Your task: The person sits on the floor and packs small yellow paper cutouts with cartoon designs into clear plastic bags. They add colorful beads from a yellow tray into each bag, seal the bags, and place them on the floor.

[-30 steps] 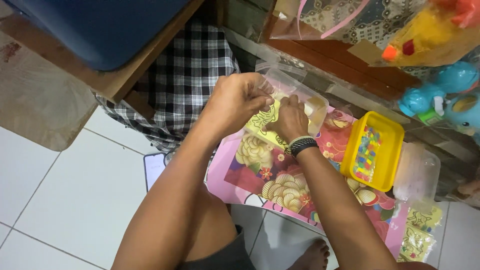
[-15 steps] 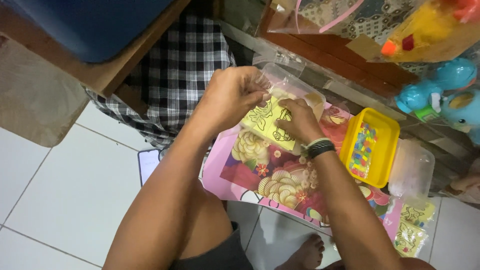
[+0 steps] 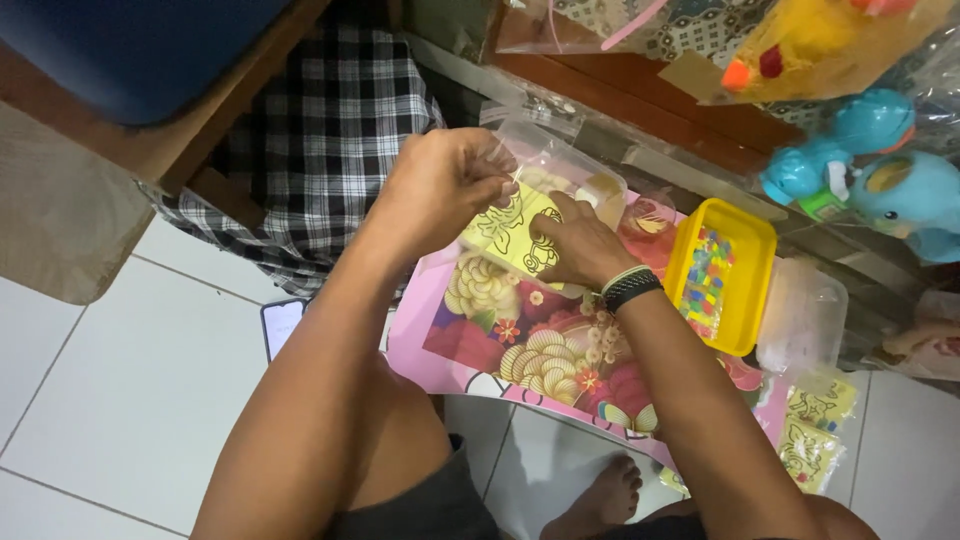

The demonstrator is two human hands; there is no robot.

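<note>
Head view, looking down: just above the middle of the frame, the left hand [image 3: 445, 185] pinches the top edge of a small yellow card with a black line drawing [image 3: 512, 235], its fingers [image 3: 497, 190] closed on what looks like a thin film at that edge; whether it is a film or the card itself is hard to make out. The right hand [image 3: 580, 245], with a dark braided wristband [image 3: 630, 288] at the wrist, lies flat on the card's right part, fingers spread and pressing down, so much of the drawing is hidden under it. The card rests on a pink board printed with yellow and red flowers [image 3: 500, 340], whose lower right edge is covered by the right forearm. Right of centre sits a yellow rectangular plastic tray of small coloured pieces [image 3: 725, 275], with a clear plastic lid [image 3: 805, 320] touching its right side. More yellow cards in clear sleeves [image 3: 815, 430] lie at the lower right, partly cut off by the arm. A black-and-white checked cloth [image 3: 310, 150] hangs at the upper left. Blue plastic toy animals [image 3: 880, 170] sit at the upper right, cut by the frame edge.
</note>
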